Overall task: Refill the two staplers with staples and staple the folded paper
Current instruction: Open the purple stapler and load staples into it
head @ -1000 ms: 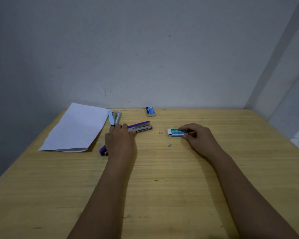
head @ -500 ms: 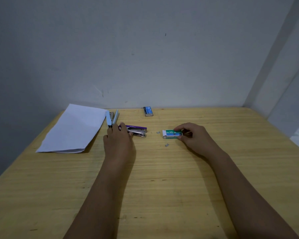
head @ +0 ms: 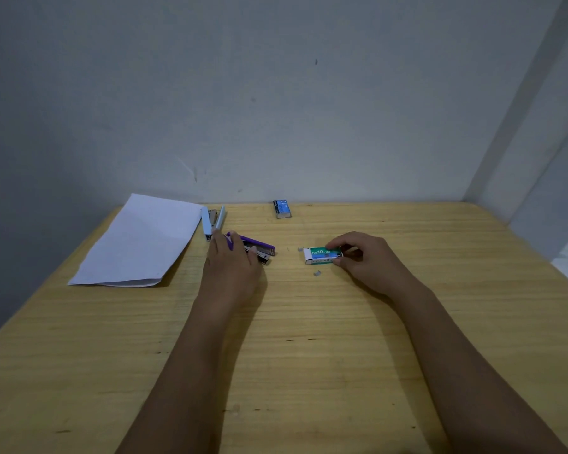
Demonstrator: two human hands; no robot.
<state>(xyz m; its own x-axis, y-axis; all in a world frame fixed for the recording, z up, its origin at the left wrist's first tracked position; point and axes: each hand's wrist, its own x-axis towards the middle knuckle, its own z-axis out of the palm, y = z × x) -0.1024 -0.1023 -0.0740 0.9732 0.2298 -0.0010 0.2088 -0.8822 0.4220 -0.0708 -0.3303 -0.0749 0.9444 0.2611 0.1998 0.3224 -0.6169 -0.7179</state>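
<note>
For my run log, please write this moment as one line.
left hand: on purple stapler | right hand: holding green staple box | paper: untouched

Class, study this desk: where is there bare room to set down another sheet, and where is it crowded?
Bare: the table nearer than the hands, and right of the right hand. Crowded: the far left, with folded paper, light blue stapler, purple stapler, left hand, green staple box and loose staples.

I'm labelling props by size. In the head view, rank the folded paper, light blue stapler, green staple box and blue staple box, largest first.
1. folded paper
2. light blue stapler
3. green staple box
4. blue staple box, though it lies farther back, so it may match the green one.
</note>
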